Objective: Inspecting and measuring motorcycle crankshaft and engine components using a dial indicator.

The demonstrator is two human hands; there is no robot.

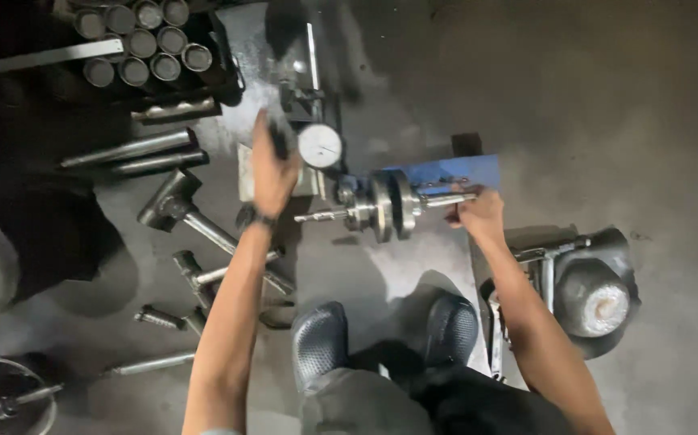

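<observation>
Your left hand (272, 165) is clenched around a dark handle just at nine o'clock of the round dial gauge (319, 145). Your right hand (478, 213) grips the three o'clock end of the metal shaft (381, 205), which lies level across the blue stand (454, 171) with its discs under the gauge. Loose steel rods (136, 153) lie at ten o'clock, your black shoes (321, 338) at six.

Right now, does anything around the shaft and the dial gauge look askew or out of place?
Nothing looks damaged or spilled. The shaft lies level, right hand at its end, left hand beside the dial gauge. Loose metal bars lie scattered at odd angles on the floor.
</observation>
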